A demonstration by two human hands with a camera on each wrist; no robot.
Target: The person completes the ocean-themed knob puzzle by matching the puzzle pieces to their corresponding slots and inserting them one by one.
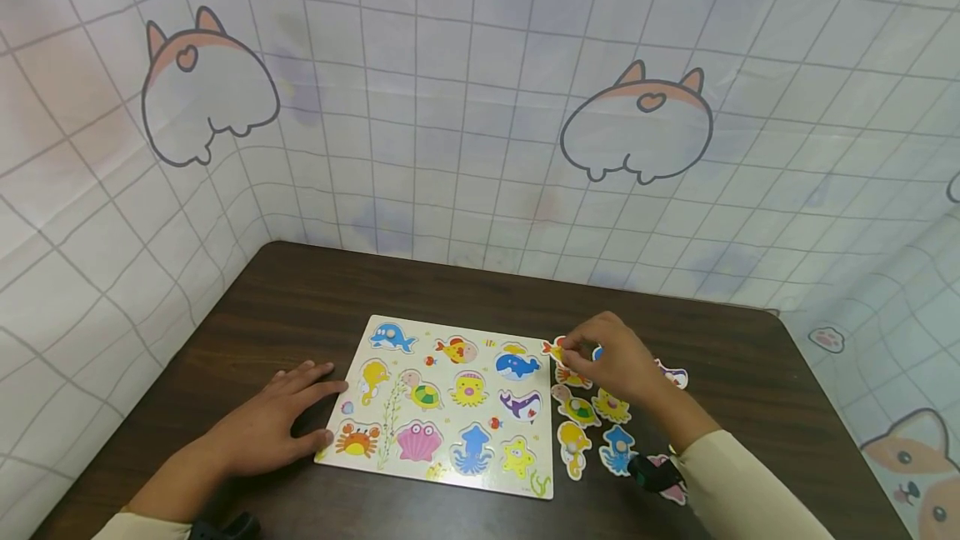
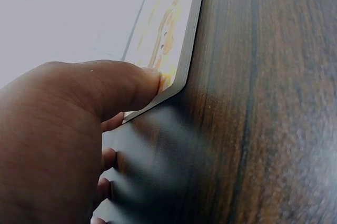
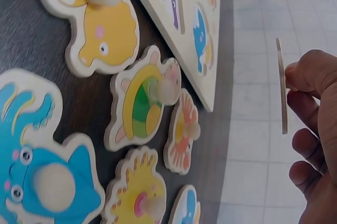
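Observation:
A wooden sea-animal puzzle board [image 1: 546, 440] lies on the table. My left hand [image 1: 273, 423] rests at its left edge with fingers spread; the left wrist view shows the thumb [image 2: 129, 84] on the board's corner. Just past the board's upper right corner, my right hand [image 1: 615, 357] pinches a fish puzzle piece [image 1: 551, 348] with a red tail. In the right wrist view that piece [image 3: 283, 87] appears edge-on, raised above the table, its face hidden. A dolphin piece [image 1: 392, 335] with a knob sits in the board's top left recess.
Right of the board lie several knobbed pieces: crab [image 3: 182, 132], turtle [image 1: 577, 411], octopus [image 1: 611, 405], seahorse [image 1: 573, 444], squid [image 1: 617, 450] and a purple-and-white piece [image 1: 677, 377]. A pink piece [image 1: 673, 492] is partly behind the right wrist's black device [image 1: 652, 473]. A patterned curtain [image 1: 450, 148] stands behind the table.

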